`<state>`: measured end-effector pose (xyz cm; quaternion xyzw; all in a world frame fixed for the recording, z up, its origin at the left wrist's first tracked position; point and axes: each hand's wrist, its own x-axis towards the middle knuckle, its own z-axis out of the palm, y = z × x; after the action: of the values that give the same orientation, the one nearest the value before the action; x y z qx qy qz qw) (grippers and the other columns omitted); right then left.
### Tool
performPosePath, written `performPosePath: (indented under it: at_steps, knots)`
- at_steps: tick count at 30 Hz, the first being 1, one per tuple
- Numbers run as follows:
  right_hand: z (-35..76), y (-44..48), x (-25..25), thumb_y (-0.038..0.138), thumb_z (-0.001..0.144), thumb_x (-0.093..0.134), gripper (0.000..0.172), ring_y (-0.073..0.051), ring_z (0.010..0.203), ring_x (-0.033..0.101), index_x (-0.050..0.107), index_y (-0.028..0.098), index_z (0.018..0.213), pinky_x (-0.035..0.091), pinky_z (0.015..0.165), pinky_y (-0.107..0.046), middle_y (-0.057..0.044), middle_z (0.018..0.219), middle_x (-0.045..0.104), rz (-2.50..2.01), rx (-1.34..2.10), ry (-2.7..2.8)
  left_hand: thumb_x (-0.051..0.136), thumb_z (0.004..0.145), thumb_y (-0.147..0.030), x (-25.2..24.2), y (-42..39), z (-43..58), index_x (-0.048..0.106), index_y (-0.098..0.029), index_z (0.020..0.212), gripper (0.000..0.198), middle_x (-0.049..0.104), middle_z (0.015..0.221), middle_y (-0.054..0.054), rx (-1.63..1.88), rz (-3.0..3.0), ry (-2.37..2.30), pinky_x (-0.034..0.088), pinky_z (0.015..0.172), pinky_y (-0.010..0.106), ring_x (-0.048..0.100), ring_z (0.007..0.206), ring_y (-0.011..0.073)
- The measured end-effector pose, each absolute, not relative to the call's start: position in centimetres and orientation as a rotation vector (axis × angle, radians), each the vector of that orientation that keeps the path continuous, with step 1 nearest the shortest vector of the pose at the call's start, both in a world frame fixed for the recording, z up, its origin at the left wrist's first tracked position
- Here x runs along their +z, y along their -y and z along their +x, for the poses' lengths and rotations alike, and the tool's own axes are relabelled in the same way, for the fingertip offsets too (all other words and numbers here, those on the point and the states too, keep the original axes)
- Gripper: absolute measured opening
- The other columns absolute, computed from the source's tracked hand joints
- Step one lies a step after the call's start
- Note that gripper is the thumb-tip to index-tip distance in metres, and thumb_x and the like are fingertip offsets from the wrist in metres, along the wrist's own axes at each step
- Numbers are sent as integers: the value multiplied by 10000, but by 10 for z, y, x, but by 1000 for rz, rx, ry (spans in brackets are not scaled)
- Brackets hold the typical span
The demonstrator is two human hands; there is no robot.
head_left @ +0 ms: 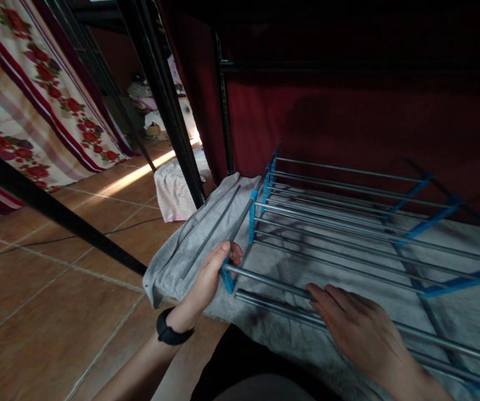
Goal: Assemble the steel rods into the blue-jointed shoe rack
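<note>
A rack of thin metal tubes with blue plastic brackets [251, 217] lies across the grey blanket. My left hand [212, 270], with a black band on its wrist, is closed around the blue corner bracket [228, 281] at the rack's near left end. Its thumb lies on top, and some fingers are hidden behind. From that bracket a metal tube [269, 280] runs right to my right hand [354, 328], which grips it from above with the fingertips curled over. Below that tube more metal tubes [277, 307] rest near the blanket's front edge.
One loose thin rod [210, 233] lies on the grey blanket [162, 273] at left. Black metal posts [169, 100] and a dark red cloth [348, 117] frame the space. A floral curtain [43, 83] hangs at far left above the brown tiled floor [48, 312], where a dark cable runs.
</note>
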<state>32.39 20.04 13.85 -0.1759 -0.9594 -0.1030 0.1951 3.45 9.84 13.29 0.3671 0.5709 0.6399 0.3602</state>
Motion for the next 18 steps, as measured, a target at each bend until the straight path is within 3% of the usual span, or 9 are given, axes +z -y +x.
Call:
performPosePath:
  at_steps: [4,8,14,18]
  knots:
    - [327,-201,138,187,982,472,378,-179,850,620,561,185,1350,434,806,-357,-57,1007,681,-460,-356,2686,410,935,-619,134,-96,35,645,-149,923,526,557,755,35,1655,946,-1478,427,637,283,508,690,163]
    - [337,-204,136,72,930,448,466,-205,901,603,534,142,1383,425,889,-394,-86,1048,680,-397,-370,2666,447,934,-610,138,-93,31,656,-149,975,508,575,784,45,1621,986,-1495,443,668,285,526,732,172]
    - [352,-210,128,47,904,457,498,-194,850,586,521,92,1396,429,883,-405,-84,989,675,-413,-404,2646,481,940,-571,137,-90,23,658,-168,1024,448,582,801,38,1572,989,-1493,428,631,269,537,730,168]
    - [359,-215,123,73,915,450,520,-202,891,609,487,101,1433,444,889,-410,-100,1084,688,-389,-466,2633,460,949,-572,134,-90,25,654,-165,1048,462,595,829,49,1582,1026,-1472,442,686,287,544,763,180]
